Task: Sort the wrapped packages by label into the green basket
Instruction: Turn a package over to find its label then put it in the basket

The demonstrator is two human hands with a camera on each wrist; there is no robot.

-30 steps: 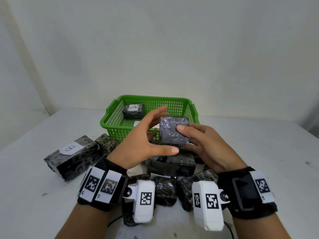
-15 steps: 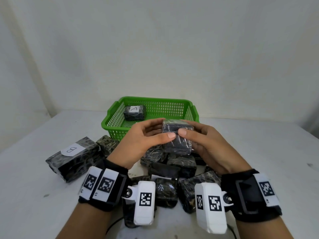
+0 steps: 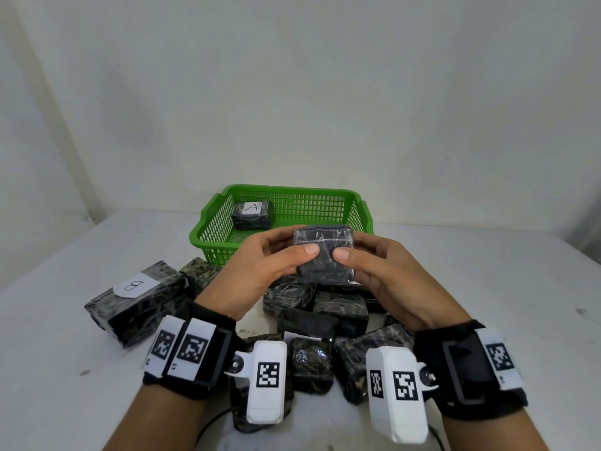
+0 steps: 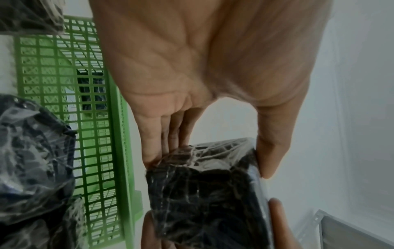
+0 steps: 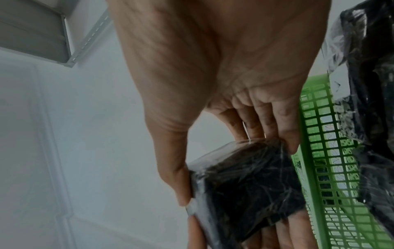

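A dark, plastic-wrapped package (image 3: 325, 255) (image 4: 204, 190) (image 5: 245, 190) is held in the air in front of the green basket (image 3: 328, 193). My left hand (image 3: 273, 258) (image 4: 204, 151) pinches its left side, thumb on the near face and fingers behind. My right hand (image 3: 374, 265) (image 5: 234, 168) pinches its right side the same way. No label shows on the face turned toward me. Inside the basket at the back left lies a package labelled A (image 3: 252, 214). A larger package labelled B (image 3: 136, 304) lies on the table at the left.
Several more dark wrapped packages (image 3: 338, 310) lie heaped on the white table (image 3: 487, 304) below my hands, between the wrists and the basket. A white wall stands behind the basket. A cable (image 3: 211, 424) trails near the front edge.
My left hand went from spread fingers to a pinch on the package's left side. The package has tipped, so its top now leans away toward the basket.
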